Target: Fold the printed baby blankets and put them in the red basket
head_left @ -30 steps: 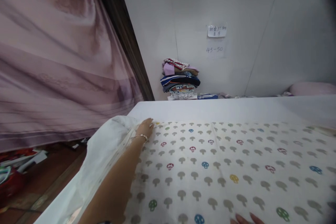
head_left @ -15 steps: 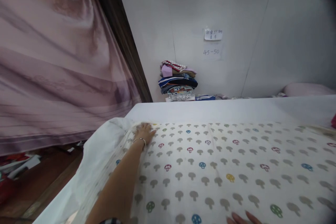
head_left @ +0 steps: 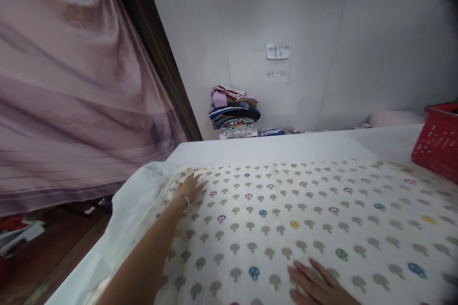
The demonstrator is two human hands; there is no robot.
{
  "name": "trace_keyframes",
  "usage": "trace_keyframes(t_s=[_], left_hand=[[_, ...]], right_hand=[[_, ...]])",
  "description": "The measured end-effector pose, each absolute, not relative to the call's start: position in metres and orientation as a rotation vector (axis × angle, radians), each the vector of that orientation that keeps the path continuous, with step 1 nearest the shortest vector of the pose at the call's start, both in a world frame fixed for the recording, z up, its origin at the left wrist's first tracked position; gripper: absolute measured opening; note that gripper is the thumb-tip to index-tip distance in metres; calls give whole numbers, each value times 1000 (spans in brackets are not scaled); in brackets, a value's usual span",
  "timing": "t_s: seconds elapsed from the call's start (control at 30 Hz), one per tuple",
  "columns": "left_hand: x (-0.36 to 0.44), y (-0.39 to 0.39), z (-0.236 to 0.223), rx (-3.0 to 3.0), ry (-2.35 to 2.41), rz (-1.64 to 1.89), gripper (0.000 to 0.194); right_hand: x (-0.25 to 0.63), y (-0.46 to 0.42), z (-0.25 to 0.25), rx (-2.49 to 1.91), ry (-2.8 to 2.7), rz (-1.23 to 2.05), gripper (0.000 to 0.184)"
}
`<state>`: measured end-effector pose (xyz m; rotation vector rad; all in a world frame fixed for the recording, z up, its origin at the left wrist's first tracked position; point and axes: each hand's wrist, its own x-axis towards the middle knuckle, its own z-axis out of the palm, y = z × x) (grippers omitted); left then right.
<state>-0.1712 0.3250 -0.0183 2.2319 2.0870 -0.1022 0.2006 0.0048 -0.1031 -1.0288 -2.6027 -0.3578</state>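
A white cloth printed with grey and coloured mushrooms [head_left: 250, 233] is spread flat over the white table [head_left: 286, 145]. My left hand [head_left: 189, 188], with a bracelet at its wrist, lies on the cloth near its far left corner, fingers spread. At the bottom right my right hand [head_left: 317, 283] rests palm down on the cloth, its fingers apart; the wrist is outside the view. Neither hand grips anything. Beside my left arm, plain white fabric [head_left: 132, 200] bunches up and drapes over the table's left edge.
A pile of folded fabrics [head_left: 234, 109] stands behind the table against the wall. A red plastic basket [head_left: 438, 143] sits at the far right. On the left hangs a pink curtain [head_left: 71, 81]. Paper notes [head_left: 278, 51] are stuck to the wall.
My right hand has come further into view onto the cloth. My left hand has slid slightly nearer. The view has turned right, bringing in more of the red basket.
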Motion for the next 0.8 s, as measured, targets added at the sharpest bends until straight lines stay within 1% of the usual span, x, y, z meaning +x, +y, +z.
trace_keyframes(t_s=[0.1,0.23,0.33,0.47,0.63,0.7,0.8], left_hand=[[-180,278,-3,2308,2069,-60,48],[-219,213,15,2233,2298,-54,47],[-257,171,23,2013,2548,-83,52],[-290,131,24,1682,2671,3,60],[-298,116,17,1434,2684,34,62],[-299,119,15,1370,2670,55,57],[-303,124,13,1332,2618,69,39]], right_hand=[[203,0,-98,-1057,-2676,54,63],[202,-4,-77,-1205,-2622,613,63],[193,-5,-57,-1310,-2494,856,62],[171,-3,-43,-1349,-2434,902,63],[149,0,-59,-1354,-2530,830,69],[148,1,-65,-1342,-2536,788,68],[149,-3,-68,-1359,-2533,752,65]])
